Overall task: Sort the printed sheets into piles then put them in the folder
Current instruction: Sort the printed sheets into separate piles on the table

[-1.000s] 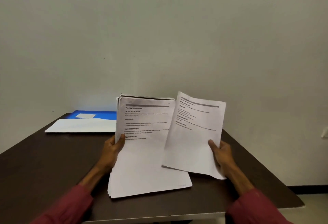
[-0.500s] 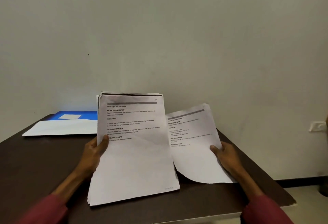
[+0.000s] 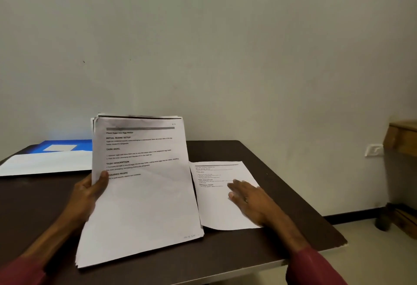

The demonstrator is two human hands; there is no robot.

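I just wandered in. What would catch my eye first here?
A thick stack of printed sheets, tilted up at the centre and gripped at its left edge by the left hand. To its right a single sheet lies flat on the dark table, the right hand resting open on it. A blue folder sits at the far left.

A plain, sparsely furnished room, likely a small office or home study: a dark table (image 3: 282, 194) against a bare pale wall (image 3: 225, 47), printed sheets (image 3: 214, 212) and a blue folder (image 3: 65, 143) on the table, a white switch plate (image 3: 374, 150) and wooden furniture (image 3: 402, 138) to the table's right, black skirting (image 3: 349, 218) beyond it
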